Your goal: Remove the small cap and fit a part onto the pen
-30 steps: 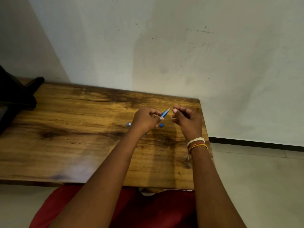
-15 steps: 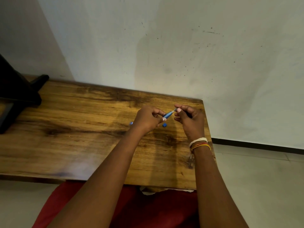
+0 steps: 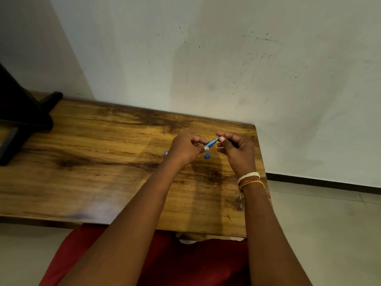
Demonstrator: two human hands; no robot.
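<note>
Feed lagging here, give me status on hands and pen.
Left hand grips blue pen. Right hand pinches its tip. Small blue cap lies on wooden table beneath. Nothing in the way.

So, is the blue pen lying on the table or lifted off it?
Lifted. The left hand grips the blue pen above the table, and the right hand pinches its tip.

1. A plain room in a home or small office, sparsely furnished.
2. A stained brown wood-grain tabletop (image 3: 103, 162) stands against a scuffed, speckled pale painted wall (image 3: 226, 58).
3. A dark skirting strip (image 3: 321, 183) meets a pale tiled floor (image 3: 329, 234).
4. A black angular stand (image 3: 22, 116) sits at the table's far left.
</note>
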